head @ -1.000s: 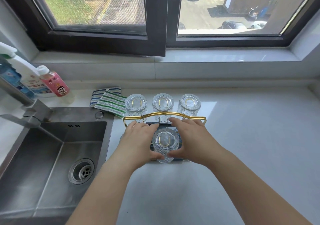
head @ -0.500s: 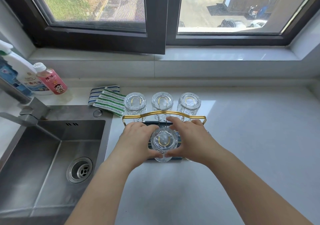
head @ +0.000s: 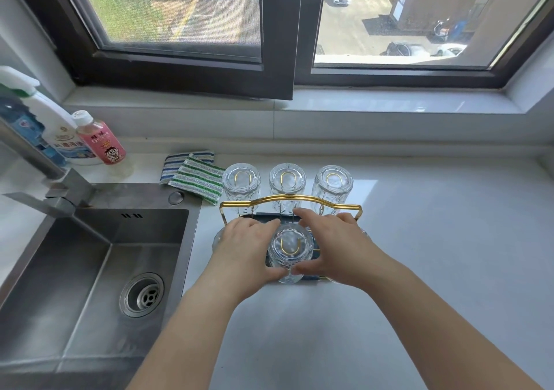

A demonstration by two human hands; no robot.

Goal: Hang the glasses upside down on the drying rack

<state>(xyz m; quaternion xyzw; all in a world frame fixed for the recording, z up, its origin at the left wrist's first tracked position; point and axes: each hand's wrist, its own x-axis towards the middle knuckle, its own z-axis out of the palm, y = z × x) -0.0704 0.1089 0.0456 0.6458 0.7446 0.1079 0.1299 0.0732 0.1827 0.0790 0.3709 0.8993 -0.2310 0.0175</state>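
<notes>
A drying rack with a gold wire handle [head: 290, 199] and a dark tray stands on the white counter. Three clear glasses hang upside down on its back row: left [head: 241, 184], middle [head: 287, 182], right [head: 332, 185]. A fourth clear glass [head: 290, 248] sits upside down over the front middle gold peg. My left hand [head: 244, 247] and my right hand [head: 332, 244] cup this glass from both sides, fingers wrapped around it. Parts of other glasses peek out beside each hand, mostly hidden.
A steel sink [head: 90, 269] with a faucet [head: 45, 185] lies to the left. Striped cloths [head: 195, 175] lie behind the rack's left corner. A pink bottle [head: 100, 139] and a spray bottle [head: 57, 132] stand at the far left. A window ledge [head: 389, 105] runs behind.
Both hands have stayed on the front middle glass, which has hardly moved on its peg. The camera view has shifted slightly.
</notes>
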